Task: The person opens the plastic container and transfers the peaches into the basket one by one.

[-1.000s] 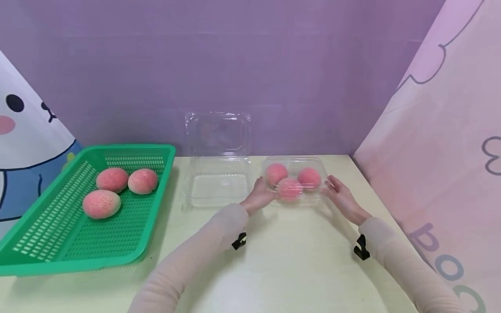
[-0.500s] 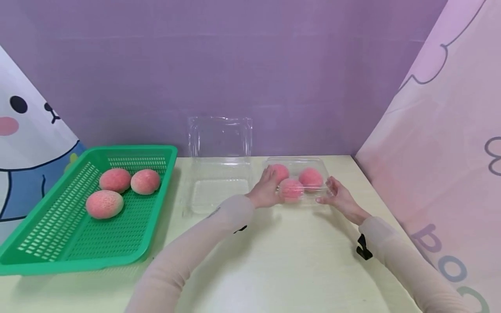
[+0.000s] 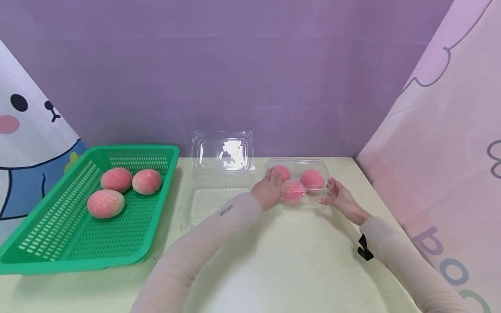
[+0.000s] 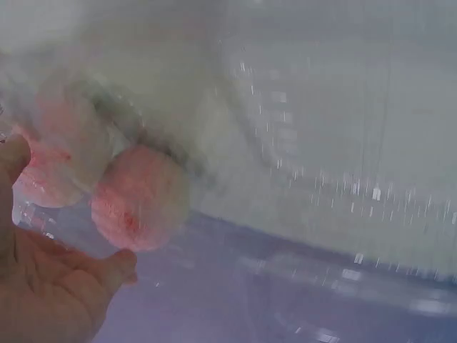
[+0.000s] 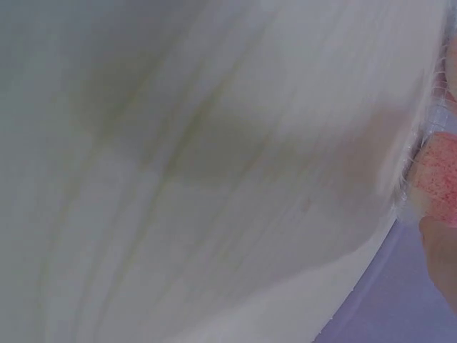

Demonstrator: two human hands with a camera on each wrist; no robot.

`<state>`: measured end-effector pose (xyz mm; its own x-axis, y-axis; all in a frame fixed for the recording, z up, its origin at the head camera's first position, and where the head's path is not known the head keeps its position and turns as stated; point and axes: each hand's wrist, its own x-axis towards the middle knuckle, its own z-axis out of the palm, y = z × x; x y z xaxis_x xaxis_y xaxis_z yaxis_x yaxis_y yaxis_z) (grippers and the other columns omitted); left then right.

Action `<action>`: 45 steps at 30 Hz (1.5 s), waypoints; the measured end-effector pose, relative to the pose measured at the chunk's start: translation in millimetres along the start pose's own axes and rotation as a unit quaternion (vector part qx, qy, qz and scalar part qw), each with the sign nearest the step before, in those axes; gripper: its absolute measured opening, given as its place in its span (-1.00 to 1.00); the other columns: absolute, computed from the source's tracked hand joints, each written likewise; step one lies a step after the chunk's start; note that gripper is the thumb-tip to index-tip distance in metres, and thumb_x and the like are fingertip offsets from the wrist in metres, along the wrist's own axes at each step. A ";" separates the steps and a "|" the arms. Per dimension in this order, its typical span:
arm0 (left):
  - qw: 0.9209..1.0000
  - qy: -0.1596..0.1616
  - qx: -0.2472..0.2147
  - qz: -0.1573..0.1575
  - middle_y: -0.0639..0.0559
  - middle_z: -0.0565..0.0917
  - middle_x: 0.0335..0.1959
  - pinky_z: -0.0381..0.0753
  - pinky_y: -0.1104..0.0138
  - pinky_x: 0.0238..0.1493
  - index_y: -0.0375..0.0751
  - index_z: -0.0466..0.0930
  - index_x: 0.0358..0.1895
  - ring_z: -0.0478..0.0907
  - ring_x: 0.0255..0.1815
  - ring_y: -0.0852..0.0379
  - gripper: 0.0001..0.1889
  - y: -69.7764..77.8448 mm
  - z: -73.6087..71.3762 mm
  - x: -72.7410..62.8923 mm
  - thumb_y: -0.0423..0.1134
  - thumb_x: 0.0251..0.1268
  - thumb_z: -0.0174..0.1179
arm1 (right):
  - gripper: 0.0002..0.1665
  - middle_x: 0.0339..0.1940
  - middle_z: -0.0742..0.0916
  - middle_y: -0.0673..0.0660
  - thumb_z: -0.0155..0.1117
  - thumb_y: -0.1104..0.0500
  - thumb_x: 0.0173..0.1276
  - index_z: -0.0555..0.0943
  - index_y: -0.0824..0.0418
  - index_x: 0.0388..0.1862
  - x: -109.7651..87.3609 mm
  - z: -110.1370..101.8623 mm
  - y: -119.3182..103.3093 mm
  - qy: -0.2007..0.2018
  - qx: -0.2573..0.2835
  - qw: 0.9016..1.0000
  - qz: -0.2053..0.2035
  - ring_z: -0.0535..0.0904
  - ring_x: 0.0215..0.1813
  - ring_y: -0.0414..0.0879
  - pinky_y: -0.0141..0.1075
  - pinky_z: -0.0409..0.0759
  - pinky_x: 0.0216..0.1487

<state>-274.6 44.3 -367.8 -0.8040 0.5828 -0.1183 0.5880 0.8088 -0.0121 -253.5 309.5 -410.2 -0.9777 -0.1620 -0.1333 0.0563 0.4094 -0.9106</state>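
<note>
Three pink peaches (image 3: 312, 179) sit inside a clear plastic clamshell box (image 3: 301, 162) at the back right of the table. My left hand (image 3: 268, 189) lies along the box's left side, its fingers extended over the near left part. At the right front corner, my right hand (image 3: 342, 202) holds the box, thumb in front and fingers at the side. The left wrist view shows thumb and finger spread beside a peach (image 4: 141, 199) behind the clear plastic. Only a fingertip (image 5: 437, 246) at the box edge shows in the right wrist view.
Left of my hands stands a second clear clamshell (image 3: 219, 191), its lid (image 3: 223, 152) raised. A green basket (image 3: 156, 217) at the left holds three peaches (image 3: 105, 204). A purple backdrop (image 3: 250, 78) rises behind the table, a pink printed panel (image 3: 442, 165) at right.
My left hand has moved from the box's side up over its left part. My right thumb has come round the front corner. The second clamshell's lid has tilted.
</note>
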 end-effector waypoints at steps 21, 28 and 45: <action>0.985 -0.048 0.165 -0.033 -0.46 0.06 0.36 0.52 0.38 0.07 -0.18 -0.11 0.45 0.05 0.39 -0.27 -0.44 22.5 -7.4 12.3 -0.33 0.42 -0.26 | -0.34 0.14 0.27 0.34 0.28 0.20 0.18 0.10 0.39 0.06 3.8 2.9 3.3 0.029 -0.003 0.999 -0.020 0.16 0.25 0.21 0.13 0.16 0.27; 0.979 -0.041 0.196 -0.044 -0.45 0.09 0.36 0.40 0.33 0.21 -0.19 -0.11 0.44 0.06 0.39 -0.29 -0.47 27.6 -4.6 12.3 -0.25 0.46 -0.29 | -0.20 0.33 0.21 0.38 0.28 0.18 0.19 0.06 0.40 0.24 2.1 2.5 0.3 0.021 0.003 1.000 -0.007 0.02 0.42 0.28 0.17 0.00 0.38; 0.979 -0.046 0.194 -0.053 -0.45 0.13 0.34 0.35 0.28 0.25 -0.19 -0.10 0.44 0.09 0.37 -0.29 -0.48 29.9 -1.7 19.7 -0.20 0.48 -0.34 | -0.01 0.44 0.13 0.34 0.25 0.24 0.21 -0.13 0.34 0.44 2.3 1.9 0.6 0.024 -0.001 1.000 0.001 -0.04 0.44 0.27 0.09 -0.02 0.41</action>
<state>-273.0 80.1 -368.8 -0.8615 0.4730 -0.1847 0.5054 0.7633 -0.4024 -255.3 307.7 -411.8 -0.9862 -0.1178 -0.1166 0.0583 0.4119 -0.9093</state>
